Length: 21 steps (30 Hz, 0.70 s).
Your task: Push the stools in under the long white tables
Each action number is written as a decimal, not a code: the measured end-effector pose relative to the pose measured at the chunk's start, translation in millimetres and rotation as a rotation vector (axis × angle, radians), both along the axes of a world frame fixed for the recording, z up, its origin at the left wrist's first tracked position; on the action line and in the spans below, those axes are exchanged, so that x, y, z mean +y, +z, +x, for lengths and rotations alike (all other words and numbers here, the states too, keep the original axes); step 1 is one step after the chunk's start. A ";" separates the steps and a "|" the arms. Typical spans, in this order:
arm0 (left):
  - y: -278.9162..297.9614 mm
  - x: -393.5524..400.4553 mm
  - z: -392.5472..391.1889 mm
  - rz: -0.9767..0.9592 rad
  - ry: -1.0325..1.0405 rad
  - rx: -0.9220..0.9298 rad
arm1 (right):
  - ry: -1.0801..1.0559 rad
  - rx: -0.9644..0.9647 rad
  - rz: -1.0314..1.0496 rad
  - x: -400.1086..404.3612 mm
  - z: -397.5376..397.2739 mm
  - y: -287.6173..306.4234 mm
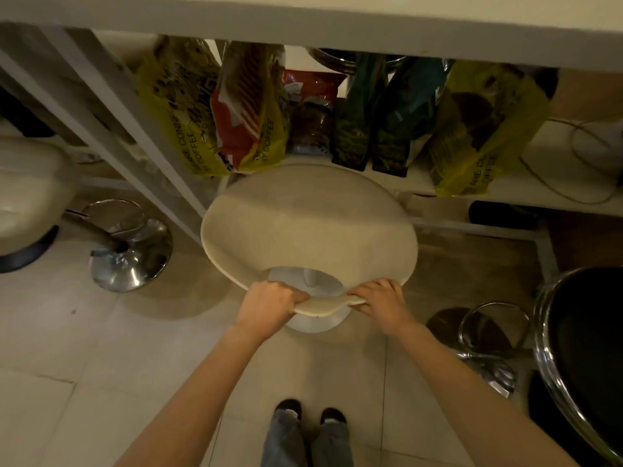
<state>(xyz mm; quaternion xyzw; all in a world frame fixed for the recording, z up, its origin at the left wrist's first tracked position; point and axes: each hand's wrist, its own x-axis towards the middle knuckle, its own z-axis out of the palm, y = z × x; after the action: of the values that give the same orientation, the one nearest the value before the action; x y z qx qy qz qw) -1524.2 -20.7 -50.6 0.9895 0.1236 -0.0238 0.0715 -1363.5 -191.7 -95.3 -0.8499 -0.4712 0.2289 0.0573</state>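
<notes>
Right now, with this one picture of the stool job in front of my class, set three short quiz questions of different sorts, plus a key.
1. True or false: both hands grip the near rim of the cream stool.
2. Multiple choice: what stands on the shelf behind that stool? A) coffee bags B) plates C) books
3. Fill in: the stool at the far left has a ______ base.

Key
1. True: the left hand and the right hand curl round its near edge.
2. A: the coffee bags stand in a row under the white table.
3. Chrome: the chrome base shines on the floor.
</notes>
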 end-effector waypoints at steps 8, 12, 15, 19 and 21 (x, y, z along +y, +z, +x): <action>6.0 -3.7 1.2 -0.054 0.023 0.050 | -0.084 -0.031 -0.010 0.1 -10.6 4.7; 22.4 -3.9 3.7 0.007 -0.043 0.171 | -0.130 0.016 -0.084 0.4 -19.9 13.7; 33.5 -6.1 1.5 0.024 0.019 0.410 | -0.184 0.115 -0.077 -5.8 -26.3 28.8; 56.9 -16.9 2.1 -0.091 0.037 0.314 | -0.299 0.160 0.043 -22.9 -34.7 67.3; 69.8 -25.7 8.7 -0.123 -0.017 0.241 | -0.325 0.136 0.098 -34.8 -38.9 90.8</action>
<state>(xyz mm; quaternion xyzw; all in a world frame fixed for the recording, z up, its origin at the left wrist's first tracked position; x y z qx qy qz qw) -1515.5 -46.3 19.2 0.9742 0.1214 -0.1504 0.1165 -1402.3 -226.5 -4.5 -0.8936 -0.3334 0.2504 0.1664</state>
